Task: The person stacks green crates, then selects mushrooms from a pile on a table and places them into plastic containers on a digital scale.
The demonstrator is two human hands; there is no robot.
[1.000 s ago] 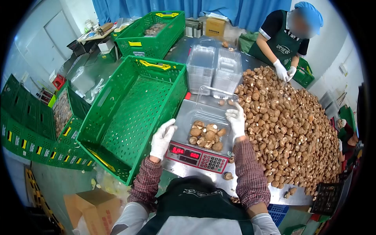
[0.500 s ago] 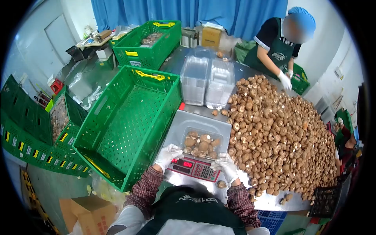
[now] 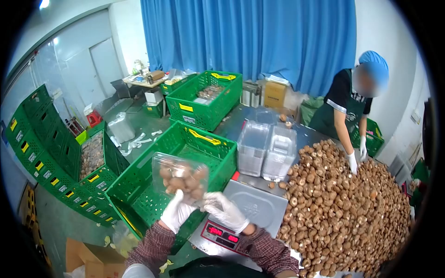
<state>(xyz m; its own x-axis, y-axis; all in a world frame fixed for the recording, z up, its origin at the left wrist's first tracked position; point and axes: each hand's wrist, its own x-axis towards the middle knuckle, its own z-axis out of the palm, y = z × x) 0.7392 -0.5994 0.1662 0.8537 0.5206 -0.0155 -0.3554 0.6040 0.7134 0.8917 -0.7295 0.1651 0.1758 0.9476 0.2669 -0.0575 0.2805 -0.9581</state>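
Note:
A closed clear plastic box of brown mushrooms (image 3: pixel 180 178) is held up, tilted, over the large green crate (image 3: pixel 217 155). My left hand (image 3: pixel 177 211), in a white glove, grips its lower edge. At the box's lower right corner are the closed fingers of my right hand (image 3: pixel 225 212), also gloved. To the right stands the scale (image 3: pixel 257 204) with nothing on its metal plate; its red display is lit, partly beside my right forearm.
A big mushroom heap (image 3: pixel 343 208) covers the right side. Stacked empty clear boxes (image 3: pixel 252 149) stand behind the scale. A co-worker (image 3: pixel 345 109) reaches into the heap's far edge. Another green crate (image 3: pixel 204 99) holds packed boxes; stacked crates (image 3: pixel 51 162) stand left.
The mushroom box has left the scale and moved left over the crate, lifted by both hands. The view has tilted up. The co-worker's hand has moved onto the heap.

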